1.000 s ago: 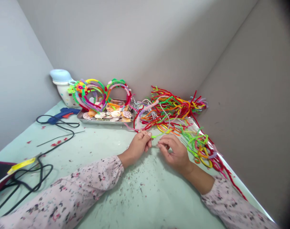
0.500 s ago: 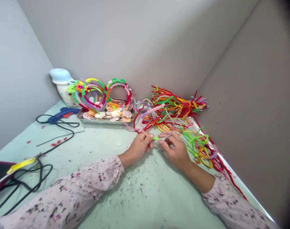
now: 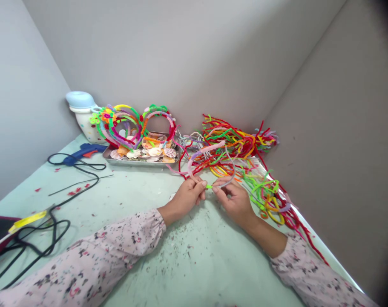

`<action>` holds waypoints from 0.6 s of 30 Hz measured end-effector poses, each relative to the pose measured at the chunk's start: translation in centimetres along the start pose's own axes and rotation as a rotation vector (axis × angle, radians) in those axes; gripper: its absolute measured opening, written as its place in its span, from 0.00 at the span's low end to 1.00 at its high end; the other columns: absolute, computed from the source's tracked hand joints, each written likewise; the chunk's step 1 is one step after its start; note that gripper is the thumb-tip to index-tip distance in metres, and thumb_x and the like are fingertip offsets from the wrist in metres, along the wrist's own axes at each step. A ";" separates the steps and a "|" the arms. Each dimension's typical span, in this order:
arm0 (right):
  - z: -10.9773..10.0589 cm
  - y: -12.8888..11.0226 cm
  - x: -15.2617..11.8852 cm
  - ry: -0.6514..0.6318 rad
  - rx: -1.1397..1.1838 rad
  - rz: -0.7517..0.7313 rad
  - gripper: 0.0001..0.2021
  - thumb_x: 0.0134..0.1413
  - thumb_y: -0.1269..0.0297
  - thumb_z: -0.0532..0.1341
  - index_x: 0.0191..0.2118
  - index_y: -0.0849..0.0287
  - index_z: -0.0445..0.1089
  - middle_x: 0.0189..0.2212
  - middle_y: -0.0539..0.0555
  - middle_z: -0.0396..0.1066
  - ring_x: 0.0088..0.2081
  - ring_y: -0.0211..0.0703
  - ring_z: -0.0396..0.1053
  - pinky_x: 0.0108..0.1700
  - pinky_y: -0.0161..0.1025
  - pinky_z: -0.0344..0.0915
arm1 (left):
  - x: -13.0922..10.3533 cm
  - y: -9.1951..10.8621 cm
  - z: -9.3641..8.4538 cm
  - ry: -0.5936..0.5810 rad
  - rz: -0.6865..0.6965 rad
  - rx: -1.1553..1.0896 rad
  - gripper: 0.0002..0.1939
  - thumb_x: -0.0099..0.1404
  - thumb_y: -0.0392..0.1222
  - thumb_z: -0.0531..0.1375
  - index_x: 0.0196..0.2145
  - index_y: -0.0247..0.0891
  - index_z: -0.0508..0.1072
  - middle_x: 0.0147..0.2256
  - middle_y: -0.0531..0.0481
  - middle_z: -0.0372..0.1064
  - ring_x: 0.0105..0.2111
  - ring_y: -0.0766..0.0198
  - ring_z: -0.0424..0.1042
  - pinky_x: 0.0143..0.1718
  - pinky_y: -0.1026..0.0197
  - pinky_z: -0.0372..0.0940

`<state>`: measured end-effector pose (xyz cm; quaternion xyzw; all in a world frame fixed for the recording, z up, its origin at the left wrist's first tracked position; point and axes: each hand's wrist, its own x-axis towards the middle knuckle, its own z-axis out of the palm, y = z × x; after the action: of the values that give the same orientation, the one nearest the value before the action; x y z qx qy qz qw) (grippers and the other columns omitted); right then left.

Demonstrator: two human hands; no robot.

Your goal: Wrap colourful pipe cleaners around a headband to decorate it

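Between my hands stands a headband (image 3: 213, 146), partly wrapped in pink and purple pipe cleaner, with a thin pale grey stretch curving down its right side. My left hand (image 3: 188, 196) is closed on its lower left end, thumb on top. A short bit of bright green pipe cleaner (image 3: 209, 186) shows between my two hands. My right hand (image 3: 234, 199) pinches at the right end of this green piece with thumb and forefinger. The grey side of the headband passes close by the right fingers, and its lower end is partly hidden.
Behind, a metal tray (image 3: 139, 162) holds seashells and decorated headbands (image 3: 158, 111). A heap of colourful pipe cleaners (image 3: 232, 138) lies at the back right. On the left are a blue glue gun (image 3: 81, 154), a black cable (image 3: 55, 230) and a white cup (image 3: 87, 123) with a blue lid.
My right thumb and forefinger have come together on the green pipe cleaner; they were apart before. The headband has shifted slightly right and down. My left hand keeps its grip.
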<state>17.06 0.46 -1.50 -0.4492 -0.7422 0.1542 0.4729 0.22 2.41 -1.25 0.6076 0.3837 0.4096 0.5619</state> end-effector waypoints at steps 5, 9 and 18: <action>-0.1 0.0 -0.1 -0.017 -0.018 0.014 0.05 0.57 0.65 0.58 0.33 0.58 0.70 0.35 0.55 0.69 0.31 0.40 0.67 0.30 0.38 0.65 | -0.1 0.1 0.0 -0.010 0.017 0.010 0.20 0.64 0.50 0.51 0.20 0.35 0.63 0.17 0.56 0.57 0.15 0.73 0.56 0.20 0.66 0.52; 0.0 -0.1 0.0 -0.022 -0.024 0.017 0.06 0.57 0.64 0.57 0.33 0.59 0.70 0.35 0.55 0.70 0.31 0.40 0.67 0.30 0.37 0.65 | -0.1 0.0 -0.1 -0.005 0.021 0.029 0.21 0.64 0.51 0.51 0.19 0.35 0.64 0.16 0.56 0.56 0.16 0.72 0.56 0.20 0.66 0.52; 0.0 0.0 0.1 -0.044 0.005 0.038 0.06 0.57 0.63 0.58 0.34 0.59 0.70 0.33 0.54 0.70 0.31 0.41 0.67 0.30 0.37 0.64 | 0.0 0.0 0.0 -0.001 0.012 0.037 0.21 0.64 0.50 0.51 0.18 0.35 0.64 0.15 0.56 0.54 0.15 0.73 0.55 0.19 0.66 0.51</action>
<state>17.05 0.52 -1.45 -0.4586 -0.7432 0.1748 0.4547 0.23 2.37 -1.30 0.6204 0.3872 0.4056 0.5484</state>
